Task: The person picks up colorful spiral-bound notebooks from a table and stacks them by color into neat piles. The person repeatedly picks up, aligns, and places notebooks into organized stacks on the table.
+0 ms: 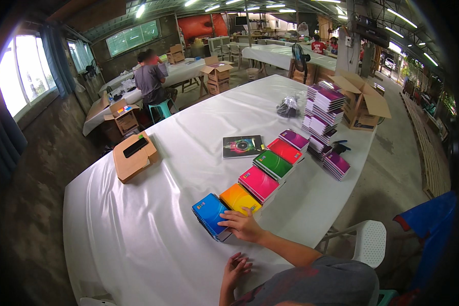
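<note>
- My right hand [245,225] lies flat, fingers loosely spread and clamped on nothing, its fingertips resting on the near edge of the blue notebook stack [210,214] and touching the orange notebook stack [239,198].
- My left hand [236,269] rests on the white worktop [137,239] just below the right hand, fingers curled slightly inward and holding nothing.
- The blue notebook stack sits directly ahead and to the left of my right hand, spiral binding on its left edge.
- From my right hand a diagonal row runs away and to the right: orange, then the pink notebook stack [259,182], the green notebook stack [274,164], the red notebook stack [285,150] and the purple notebook stack [294,138], each just beside the next.
- A single dark notebook [243,146] with a coloured swirl cover lies flat, further out than the row and to its left.
- Tall piles of purple and white notebooks [324,109] stand well beyond the right hand, at the far right of the worktop, with a lower purple pile [336,165] nearer.
- A cardboard box [133,157] carrying a black device [135,147] rests far to the left of both hands.
- An open carton [364,102] stands past the tall piles.
- A person in a grey shirt [150,79] sits at a distant table.
</note>
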Motion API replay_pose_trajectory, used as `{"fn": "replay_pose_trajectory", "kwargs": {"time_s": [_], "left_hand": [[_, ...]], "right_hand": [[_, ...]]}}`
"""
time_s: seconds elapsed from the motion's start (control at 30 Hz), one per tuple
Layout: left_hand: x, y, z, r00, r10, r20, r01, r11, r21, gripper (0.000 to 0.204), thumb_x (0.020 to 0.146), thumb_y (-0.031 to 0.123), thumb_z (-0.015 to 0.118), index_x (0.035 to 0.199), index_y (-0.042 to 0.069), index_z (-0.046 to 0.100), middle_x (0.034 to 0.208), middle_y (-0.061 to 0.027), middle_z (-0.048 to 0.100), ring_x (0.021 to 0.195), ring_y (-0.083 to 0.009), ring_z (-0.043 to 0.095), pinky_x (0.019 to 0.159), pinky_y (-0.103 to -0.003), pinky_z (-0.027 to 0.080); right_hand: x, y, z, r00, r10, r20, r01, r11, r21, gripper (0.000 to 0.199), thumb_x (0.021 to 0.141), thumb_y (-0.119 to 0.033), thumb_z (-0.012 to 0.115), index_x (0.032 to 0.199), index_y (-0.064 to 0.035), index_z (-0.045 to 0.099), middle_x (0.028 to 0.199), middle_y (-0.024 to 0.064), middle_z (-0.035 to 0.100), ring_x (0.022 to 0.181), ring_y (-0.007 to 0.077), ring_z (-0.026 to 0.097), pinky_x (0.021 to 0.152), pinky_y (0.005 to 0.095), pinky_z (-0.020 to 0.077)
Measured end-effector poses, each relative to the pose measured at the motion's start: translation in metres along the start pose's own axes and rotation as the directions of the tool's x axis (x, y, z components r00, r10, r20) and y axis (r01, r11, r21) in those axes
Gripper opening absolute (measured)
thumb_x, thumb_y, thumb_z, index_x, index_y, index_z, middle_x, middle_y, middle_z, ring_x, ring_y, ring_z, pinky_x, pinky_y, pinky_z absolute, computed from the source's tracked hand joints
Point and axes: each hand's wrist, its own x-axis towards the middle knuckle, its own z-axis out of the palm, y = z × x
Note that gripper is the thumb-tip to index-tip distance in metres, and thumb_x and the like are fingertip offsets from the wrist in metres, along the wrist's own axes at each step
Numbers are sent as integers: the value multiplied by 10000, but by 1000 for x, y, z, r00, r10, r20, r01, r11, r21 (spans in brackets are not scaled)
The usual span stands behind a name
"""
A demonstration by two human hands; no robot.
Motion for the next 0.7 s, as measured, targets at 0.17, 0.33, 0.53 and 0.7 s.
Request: {"fn": "replay_pose_trajectory", "kwargs": {"time_s": [0.17,0.33,0.53,0.7], "left_hand": [[-2,-1,-4,1000,0,18,0,1000,-23,540,851,174,615,1295,41,340,1129,-146,535,930,-240,606,747,-334,513],[0,3,1,1000,-15,-1,15,1000,-6,536,859,182,608,1303,47,340,1136,-143,532,946,-229,601,755,-319,504],[1,-2,0,1000,6,3,-6,1000,12,572,848,197,628,1307,25,332,1137,-132,527,937,-218,601,752,-298,497],[1,-5,-1,1000,14,-9,-14,1000,-1,578,847,201,630,1309,25,329,1141,-131,526,936,-211,598,745,-287,497]], "right_hand": [[-1,1,4,1000,-3,-21,3,1000,-2,330,748,-139,658,1057,-242,609,1183,-42,566,1143,115,488,903,505,265],[0,0,1,1000,22,-20,-22,1000,23,318,734,-154,673,1032,-250,618,1150,-48,576,1098,134,508,905,495,259],[-1,-1,-1,999,2,-41,-3,1000,-27,300,723,-171,685,1009,-241,629,1133,-38,584,1077,133,516,912,490,253],[1,-2,-4,998,-45,-43,44,999,-27,278,722,-162,687,992,-214,646,1120,-10,602,1076,146,527,937,470,258]]}}
